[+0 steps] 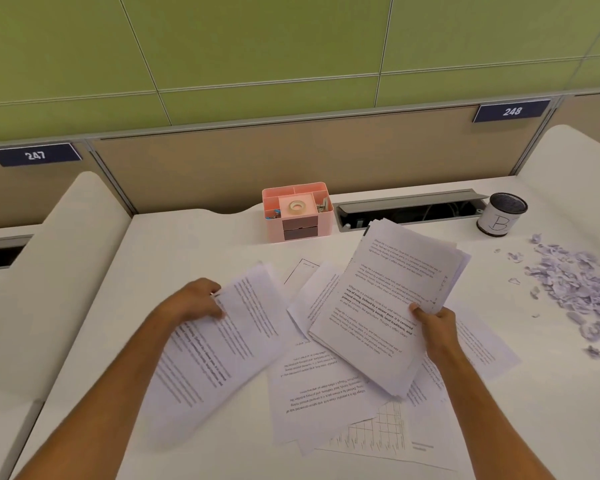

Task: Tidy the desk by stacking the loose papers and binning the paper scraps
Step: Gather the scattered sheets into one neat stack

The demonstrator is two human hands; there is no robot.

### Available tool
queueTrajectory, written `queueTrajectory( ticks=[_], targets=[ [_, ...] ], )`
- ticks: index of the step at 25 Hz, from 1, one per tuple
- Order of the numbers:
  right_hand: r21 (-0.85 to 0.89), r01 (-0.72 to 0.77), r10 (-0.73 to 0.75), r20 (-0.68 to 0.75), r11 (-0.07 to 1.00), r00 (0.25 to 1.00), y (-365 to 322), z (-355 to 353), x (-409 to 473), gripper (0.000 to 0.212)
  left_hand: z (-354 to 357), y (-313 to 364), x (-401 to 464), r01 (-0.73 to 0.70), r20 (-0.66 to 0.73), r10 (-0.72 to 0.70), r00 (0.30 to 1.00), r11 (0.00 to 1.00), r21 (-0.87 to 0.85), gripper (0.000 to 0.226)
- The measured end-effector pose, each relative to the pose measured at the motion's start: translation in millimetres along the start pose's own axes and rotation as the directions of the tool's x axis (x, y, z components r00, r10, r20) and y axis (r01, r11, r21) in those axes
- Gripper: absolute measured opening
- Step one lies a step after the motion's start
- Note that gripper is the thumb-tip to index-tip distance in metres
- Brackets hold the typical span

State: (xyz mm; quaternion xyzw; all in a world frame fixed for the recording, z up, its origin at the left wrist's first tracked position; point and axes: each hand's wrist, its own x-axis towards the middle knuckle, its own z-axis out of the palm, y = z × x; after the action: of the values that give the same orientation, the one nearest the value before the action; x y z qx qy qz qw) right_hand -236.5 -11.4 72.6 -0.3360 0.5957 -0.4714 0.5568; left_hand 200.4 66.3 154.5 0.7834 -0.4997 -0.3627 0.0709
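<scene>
Loose white printed paper sheets [326, 386] lie scattered across the white desk [194, 244], both hands gathering them.
The right hand [433, 323] grips a lifted bundle of printed pages [392, 299]; the left hand [194, 299] pinches one blurred printed sheet [222, 341]. Pale torn paper scraps [572, 285] lie heaped at right, near a black mesh bin [501, 214].

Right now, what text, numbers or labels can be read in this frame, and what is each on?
"247": blue plate on the divider, left.
"248": blue plate on the divider, right.
"B": handwritten on the white label of the mesh cup.
Printed sheets, held and on the desk: paragraphs too small to read reliably.
Chart sheet: unreadable.
</scene>
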Motion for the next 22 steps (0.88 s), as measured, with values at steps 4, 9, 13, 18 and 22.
queueTrajectory(
  ticks=[4, 9, 13, 18, 22],
  targets=[
    [0.007, -0.024, 0.024, 0.029, 1.0, 0.999, 4.5, 11.5, -1.0, 0.012, -38.6, 7.0, -20.9, -0.1, -0.132, 0.085, 0.988, 0.989, -0.111, 0.033],
    [0.009, -0.041, 0.04, 0.089, 0.999, 0.995, 6.1, 31.8, -6.2, 0.01, -47.7, 35.8, -48.2, -0.296, -0.186, 0.237, 0.953, 0.852, -0.432, 0.029],
    [-0.025, -0.009, 0.013, 0.189, 1.0, 0.982, 1.4, 56.0, -16.7, 0.011, -31.6, 55.6, -49.2, -0.333, -0.111, 0.332, 0.937, 0.744, -0.58, 0.044],
    [-0.05, 0.075, -0.051, 0.383, 0.996, 0.922, -14.8, 87.8, -37.1, 0.015, 10.2, 64.0, -25.5, -0.27, -0.139, 0.263, 0.955, 0.568, -0.778, 0.055],
    [-0.08, 0.153, -0.093, 0.502, 0.985, 0.86, -29.6, 107.8, -51.3, 0.024, 32.7, 59.3, -13.1, -0.223, -0.197, 0.105, 0.975, 0.423, -0.878, 0.034]
  ],
)
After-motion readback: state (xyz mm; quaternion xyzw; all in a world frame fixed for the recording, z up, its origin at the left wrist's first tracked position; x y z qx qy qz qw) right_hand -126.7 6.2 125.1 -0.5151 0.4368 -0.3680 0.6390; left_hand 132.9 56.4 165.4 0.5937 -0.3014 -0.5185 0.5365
